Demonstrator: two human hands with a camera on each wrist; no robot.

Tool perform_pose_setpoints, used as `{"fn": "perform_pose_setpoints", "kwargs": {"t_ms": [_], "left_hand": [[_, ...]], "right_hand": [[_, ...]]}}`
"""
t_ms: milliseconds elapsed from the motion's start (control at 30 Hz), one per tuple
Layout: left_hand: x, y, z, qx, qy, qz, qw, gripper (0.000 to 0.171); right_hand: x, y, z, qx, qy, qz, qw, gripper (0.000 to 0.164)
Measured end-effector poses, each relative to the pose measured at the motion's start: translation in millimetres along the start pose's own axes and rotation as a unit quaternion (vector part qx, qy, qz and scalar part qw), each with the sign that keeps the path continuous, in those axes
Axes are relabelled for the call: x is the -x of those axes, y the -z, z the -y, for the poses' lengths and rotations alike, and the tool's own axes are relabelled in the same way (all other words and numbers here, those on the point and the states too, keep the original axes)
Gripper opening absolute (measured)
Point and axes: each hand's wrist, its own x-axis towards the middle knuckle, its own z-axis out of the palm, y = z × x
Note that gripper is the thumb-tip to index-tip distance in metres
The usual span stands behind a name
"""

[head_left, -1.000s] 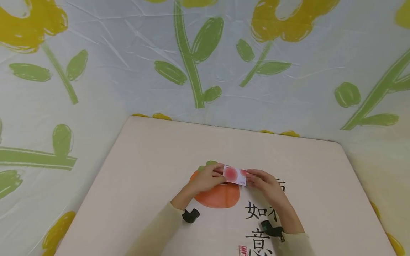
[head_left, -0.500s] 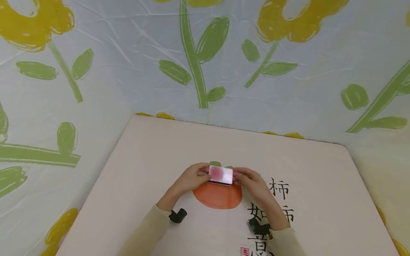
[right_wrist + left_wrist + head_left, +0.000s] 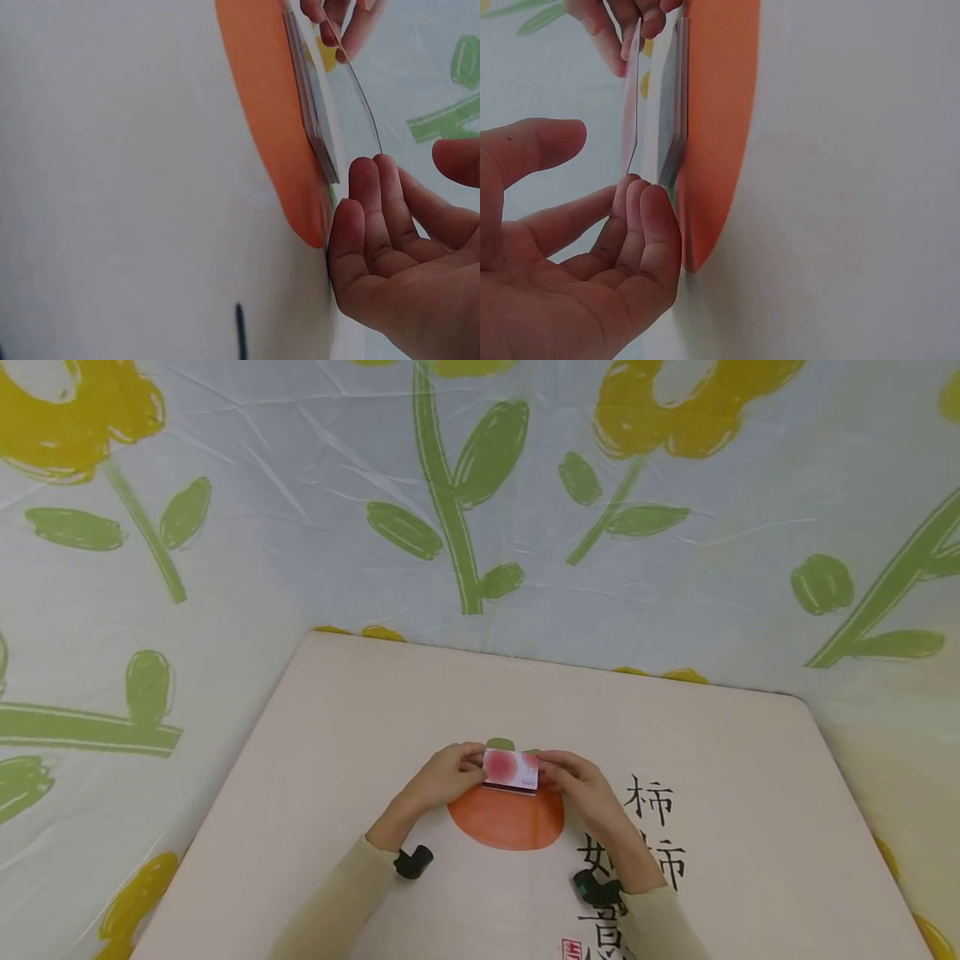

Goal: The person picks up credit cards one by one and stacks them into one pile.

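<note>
A thin white card (image 3: 512,767) with red-pink circles hangs between both hands, slightly bowed in the wrist views. My left hand (image 3: 444,777) holds its left end on bent fingertips; in the left wrist view the thumb (image 3: 559,141) stands apart from it. At the other end, my right hand (image 3: 583,787) holds the card with curled fingertips, its thumb (image 3: 459,161) also off the card. Just under the card lies a flat thin rectangular object (image 3: 681,90) with grey edges and a pale top, mostly hidden from above. Its kind cannot be told.
The pale tabletop (image 3: 360,710) bears a printed orange persimmon (image 3: 506,827) beneath the hands and black characters (image 3: 651,800) to the right. A flower-printed cloth (image 3: 315,527) rises behind and at the sides. Each wrist carries a black camera (image 3: 414,862).
Both hands have shifted left with the card, over the middle of the persimmon. The flat object's lower edge now shows beneath the card. Over the last half second they moved little.
</note>
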Motion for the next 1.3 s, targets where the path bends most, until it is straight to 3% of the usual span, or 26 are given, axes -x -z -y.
{"fn": "perform_pose_setpoints", "kwargs": {"t_ms": [300, 1300], "left_hand": [[-0.3, 1.6, 0.3, -0.009, -0.003, 0.011, 0.9999, 0.049], [-5.1, -3.0, 4.0, -0.029, -0.004, 0.016, 0.9995, 0.045]], "right_hand": [[-2.5, -3.1, -1.0, 0.017, -0.025, -0.007, 0.999, 0.034], [-3.7, -2.2, -3.4, 0.033, -0.035, 0.001, 0.999, 0.037]]}}
